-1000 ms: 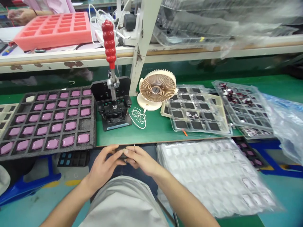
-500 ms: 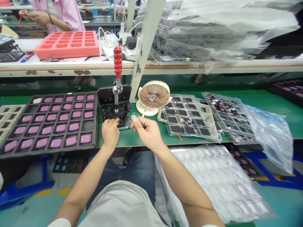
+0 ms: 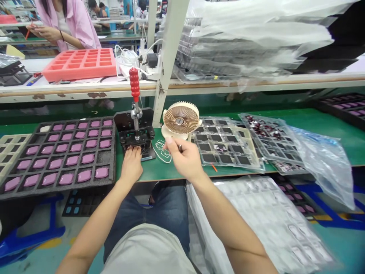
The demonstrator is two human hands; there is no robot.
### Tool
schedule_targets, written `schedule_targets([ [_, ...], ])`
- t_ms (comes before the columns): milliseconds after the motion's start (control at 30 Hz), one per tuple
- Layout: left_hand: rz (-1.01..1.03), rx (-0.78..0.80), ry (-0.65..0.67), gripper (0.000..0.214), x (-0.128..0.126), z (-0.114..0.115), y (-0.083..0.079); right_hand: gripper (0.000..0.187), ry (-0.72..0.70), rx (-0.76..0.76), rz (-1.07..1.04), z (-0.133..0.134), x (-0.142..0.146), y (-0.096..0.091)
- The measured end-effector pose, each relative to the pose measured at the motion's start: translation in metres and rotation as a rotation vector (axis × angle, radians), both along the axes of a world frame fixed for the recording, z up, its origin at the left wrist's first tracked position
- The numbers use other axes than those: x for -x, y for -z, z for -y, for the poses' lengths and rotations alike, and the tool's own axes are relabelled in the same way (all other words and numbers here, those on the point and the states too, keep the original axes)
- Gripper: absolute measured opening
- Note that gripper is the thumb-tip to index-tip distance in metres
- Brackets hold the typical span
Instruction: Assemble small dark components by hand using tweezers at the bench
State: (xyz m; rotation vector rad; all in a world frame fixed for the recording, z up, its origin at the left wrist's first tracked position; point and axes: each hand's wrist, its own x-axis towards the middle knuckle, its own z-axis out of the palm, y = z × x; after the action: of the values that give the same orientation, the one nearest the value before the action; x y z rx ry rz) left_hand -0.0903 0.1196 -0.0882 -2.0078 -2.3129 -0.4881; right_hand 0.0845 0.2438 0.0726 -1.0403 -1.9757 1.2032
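Note:
My left hand (image 3: 131, 164) lies on the green bench edge, its fingertips pushed into the base of a small black hand press (image 3: 137, 134) with a red lever handle (image 3: 134, 82) standing upright. Whether those fingers hold anything is hidden by the press. My right hand (image 3: 184, 159) hovers just right of the press, above a coiled white cable (image 3: 162, 149). It pinches a thin dark tool (image 3: 180, 147) between thumb and forefinger. A black foam tray (image 3: 112, 152) full of purple parts sits left of the press.
A small beige fan (image 3: 180, 118) stands behind my right hand, beside a white shelf post (image 3: 167, 64). Clear blister trays (image 3: 228, 146) and a plastic bag (image 3: 325, 163) lie to the right, and another clear tray (image 3: 270, 220) rests by my lap. A person in pink (image 3: 71, 23) works behind a red tray (image 3: 81, 62).
Both hands rose from my lap, where they held a small dark part together. The left went to the press base; the right lifted away to the right with the thin tool.

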Motion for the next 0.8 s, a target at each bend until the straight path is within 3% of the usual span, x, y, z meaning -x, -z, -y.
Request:
schedule_targets([
  [167, -0.033, -0.055, -0.010, 0.046, 0.001, 0.000, 0.008, 0.042, 0.091, -0.465, -0.123, -0.051, 0.070, -0.078],
  [233, -0.026, -0.073, -0.043, 0.046, 0.000, -0.001, 0.010, 0.030, 0.068, -0.526, -0.014, -0.073, 0.111, -0.110],
  [300, 0.024, -0.092, -0.072, 0.048, -0.002, 0.003, 0.008, 0.045, 0.000, -0.459, 0.188, -0.092, 0.151, -0.133],
  [333, 0.066, -0.107, -0.081, 0.050, -0.004, 0.007, 0.006, 0.060, -0.081, -0.443, 0.297, -0.100, 0.168, -0.141],
  [367, 0.111, -0.124, -0.087, 0.052, -0.006, 0.012, 0.003, 0.087, -0.213, -0.433, 0.388, -0.107, 0.182, -0.146],
  [433, 0.165, -0.153, -0.100, 0.052, -0.014, 0.027, -0.005, 0.098, -0.375, -0.371, 0.485, -0.114, 0.200, -0.152],
  [500, 0.140, -0.146, -0.137, 0.043, -0.024, 0.045, -0.013, 0.098, -0.388, -0.387, 0.541, -0.112, 0.203, -0.153],
  [633, 0.053, -0.033, -0.193, 0.046, -0.041, 0.072, -0.016, 0.088, -0.112, -0.665, 0.504, -0.076, 0.171, -0.133],
  [700, 0.037, -0.027, -0.184, 0.048, -0.044, 0.077, -0.013, 0.061, -0.041, -0.723, 0.364, -0.050, 0.142, -0.105],
  [800, 0.047, -0.073, -0.177, 0.041, -0.047, 0.078, -0.005, 0.034, -0.032, -0.912, -0.156, -0.014, 0.100, -0.046],
])
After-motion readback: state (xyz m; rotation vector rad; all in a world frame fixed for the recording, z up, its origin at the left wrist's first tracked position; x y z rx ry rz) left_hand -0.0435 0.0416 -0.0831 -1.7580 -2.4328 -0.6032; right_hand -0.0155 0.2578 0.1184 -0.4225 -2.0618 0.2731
